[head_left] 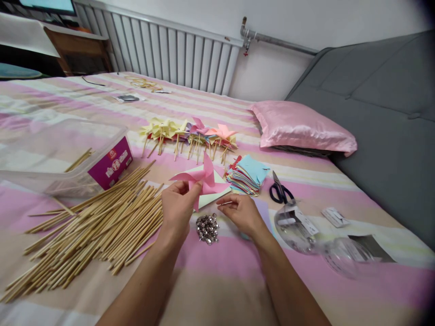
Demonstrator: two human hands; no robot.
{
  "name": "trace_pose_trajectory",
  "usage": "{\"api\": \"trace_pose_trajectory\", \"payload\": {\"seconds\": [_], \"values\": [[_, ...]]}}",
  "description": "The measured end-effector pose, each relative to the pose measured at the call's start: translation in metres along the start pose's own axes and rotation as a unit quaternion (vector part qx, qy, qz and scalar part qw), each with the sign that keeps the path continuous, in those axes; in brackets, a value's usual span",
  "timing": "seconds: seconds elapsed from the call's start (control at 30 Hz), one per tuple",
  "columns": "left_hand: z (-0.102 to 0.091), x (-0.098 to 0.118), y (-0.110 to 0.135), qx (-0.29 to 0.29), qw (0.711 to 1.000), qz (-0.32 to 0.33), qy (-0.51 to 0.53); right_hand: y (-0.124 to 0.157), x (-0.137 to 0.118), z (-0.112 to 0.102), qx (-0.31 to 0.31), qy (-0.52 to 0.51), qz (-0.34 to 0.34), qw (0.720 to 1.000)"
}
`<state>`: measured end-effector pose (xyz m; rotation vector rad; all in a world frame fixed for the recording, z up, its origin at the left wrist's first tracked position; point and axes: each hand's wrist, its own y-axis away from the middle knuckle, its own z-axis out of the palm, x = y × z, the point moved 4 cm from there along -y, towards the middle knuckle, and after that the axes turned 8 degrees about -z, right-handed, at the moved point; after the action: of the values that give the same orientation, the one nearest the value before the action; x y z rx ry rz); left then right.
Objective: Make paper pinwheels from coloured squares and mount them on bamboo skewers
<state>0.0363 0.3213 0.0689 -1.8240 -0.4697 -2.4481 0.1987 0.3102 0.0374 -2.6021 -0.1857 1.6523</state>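
Head view, hard-to-read bits first: right hand (239, 213) has its fingers curled in, thumb pressed to forefinger on a thin pale sliver (225, 203); too small to say what it is. The pale sheet (213, 195) under the pinwheel is mostly covered, only one corner shows. The lilac paper (262, 209) beside the right wrist is half hidden by the hand. The two clear plastic shells (296, 225) right of the hand are see-through and glare-smeared; contents unreadable, white labels illegible. The tub's far end is cut off at the left edge. Containers: clear plastic tub (50, 156) with a purple label, on its side, a few bamboo sticks (80, 159) inside; the rest looks bare but the wall is hazy. Main stick pile (102, 226) lies loose on the striped sheet (217, 280), outside the tub, left of the left hand. Pinwheel (204, 178): pink paper, four folded blades, no stick on it, held just above the bed at centre, between the stick pile and the stack of coloured paper squares (247, 174). Left hand (178, 204) grasps its lower-left blade, thumb on top, fingers behind. Heap of shiny metal pins (207, 227) sits on the sheet between the two hands, touching neither. Row of finished pinwheels (190, 132) on sticks lies beyond. Black scissors (279, 192) lie right of the paper stack.
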Motion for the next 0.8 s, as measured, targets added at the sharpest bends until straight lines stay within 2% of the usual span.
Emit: {"api": "trace_pose_trajectory", "payload": {"seconds": [0.13, 0.27, 0.47, 0.63, 0.8], "values": [[-0.001, 0.000, 0.000, -0.001, 1.000, 0.006, -0.003, 0.000, -0.003, -0.003, 0.029, -0.039, -0.008, 0.999], [0.001, 0.001, 0.001, -0.003, 1.000, 0.014, -0.010, 0.001, -0.005, -0.007, 0.063, -0.092, 0.014, 0.994], [0.002, 0.003, 0.002, -0.003, 1.000, 0.009, -0.024, 0.005, -0.013, -0.022, 0.141, -0.179, 0.032, 0.973], [0.003, 0.003, 0.004, -0.007, 0.999, 0.017, -0.034, 0.009, -0.023, -0.034, 0.214, -0.245, -0.005, 0.946], [0.004, 0.001, 0.004, -0.019, 0.999, 0.019, -0.042, 0.013, -0.038, -0.037, 0.215, -0.282, -0.033, 0.934]]}}
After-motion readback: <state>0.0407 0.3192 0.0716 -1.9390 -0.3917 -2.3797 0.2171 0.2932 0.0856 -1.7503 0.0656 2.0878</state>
